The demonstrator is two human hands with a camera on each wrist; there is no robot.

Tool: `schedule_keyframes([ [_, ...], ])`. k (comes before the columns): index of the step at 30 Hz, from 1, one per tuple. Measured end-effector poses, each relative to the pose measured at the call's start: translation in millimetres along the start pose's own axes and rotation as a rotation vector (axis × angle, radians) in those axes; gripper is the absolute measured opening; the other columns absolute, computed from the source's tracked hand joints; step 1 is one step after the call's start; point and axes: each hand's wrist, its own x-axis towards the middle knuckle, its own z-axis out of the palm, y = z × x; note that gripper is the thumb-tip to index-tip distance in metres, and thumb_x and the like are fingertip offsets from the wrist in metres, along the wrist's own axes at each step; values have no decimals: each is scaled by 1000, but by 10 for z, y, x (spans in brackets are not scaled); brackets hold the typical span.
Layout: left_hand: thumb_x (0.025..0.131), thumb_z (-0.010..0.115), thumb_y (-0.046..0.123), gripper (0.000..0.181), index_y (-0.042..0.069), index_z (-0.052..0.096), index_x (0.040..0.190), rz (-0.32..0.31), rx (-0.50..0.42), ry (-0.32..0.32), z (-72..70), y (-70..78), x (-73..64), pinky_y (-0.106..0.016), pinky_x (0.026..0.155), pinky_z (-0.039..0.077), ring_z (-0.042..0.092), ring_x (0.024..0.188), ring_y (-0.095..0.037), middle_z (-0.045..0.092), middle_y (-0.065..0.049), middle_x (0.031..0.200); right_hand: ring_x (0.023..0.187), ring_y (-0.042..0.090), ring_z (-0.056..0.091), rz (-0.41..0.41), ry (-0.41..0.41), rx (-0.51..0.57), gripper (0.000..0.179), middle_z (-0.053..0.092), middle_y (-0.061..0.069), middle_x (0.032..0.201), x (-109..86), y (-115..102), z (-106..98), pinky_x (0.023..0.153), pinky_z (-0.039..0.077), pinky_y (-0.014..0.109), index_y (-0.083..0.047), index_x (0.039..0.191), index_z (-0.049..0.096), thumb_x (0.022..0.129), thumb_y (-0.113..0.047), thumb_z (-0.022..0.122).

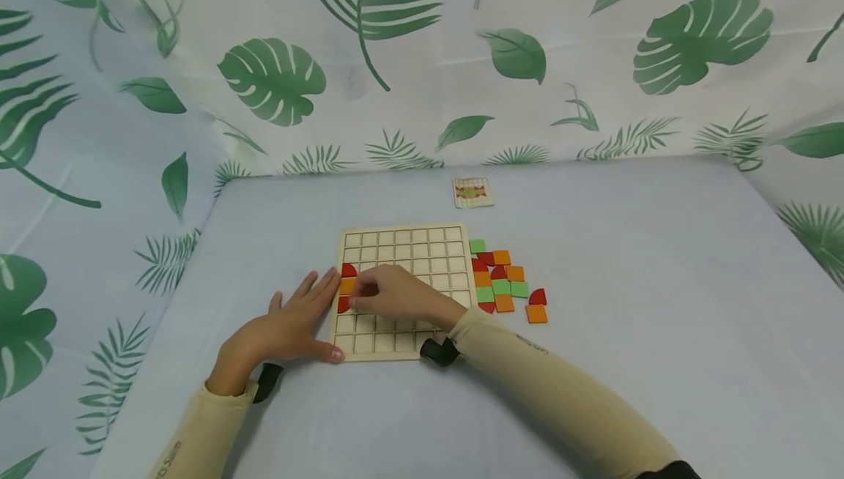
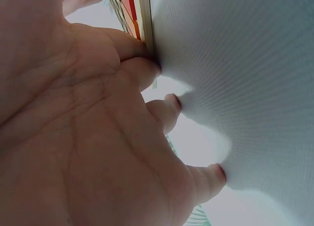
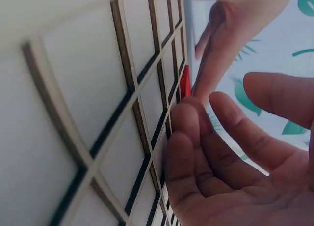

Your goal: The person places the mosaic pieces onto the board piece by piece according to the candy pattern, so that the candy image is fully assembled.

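A wooden grid board (image 1: 379, 343) lies flat on the table. Down its left column sit a red quarter-round tile (image 1: 348, 270), an orange square tile (image 1: 346, 286) and another red tile (image 1: 343, 305). My left hand (image 1: 283, 332) braces the board's left edge, fingers spread and thumb by the near corner; in the left wrist view, fingertips meet the cloth beside the edge. My right hand (image 1: 402, 294) reaches over the board, fingertips close to the orange and lower red tiles. The right wrist view shows its fingers (image 3: 181, 159) loosely bent at the grid, thumb apart, no tile between them.
Loose green tiles (image 1: 501, 286), orange tiles (image 1: 504, 303) and red tiles (image 1: 538, 296) lie along the board's right side, some overlapping. Behind the board is a small pattern card (image 1: 472, 192). A leaf-print curtain (image 1: 422, 61) borders the table at the back and left.
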Motion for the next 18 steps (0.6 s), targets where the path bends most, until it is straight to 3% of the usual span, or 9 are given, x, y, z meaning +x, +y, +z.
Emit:
schedule_keyframes([
  [9,84,90,50,129,5,6,172,-12,-4,2,-15,22,-17,-86,111,0,-4,162,-47,3,-16,179,104,9,65,-41,-58,14,20,73,-9,110,-184,88,-136,97,52,30,-10,120,75,106,-23,68],
  [18,84,90,50,130,5,5,172,-18,-9,-2,-15,10,-4,-86,112,0,-5,162,-47,2,-16,179,118,18,67,-68,6,91,31,72,9,128,-291,145,-439,106,52,36,-1,131,70,107,-21,67],
])
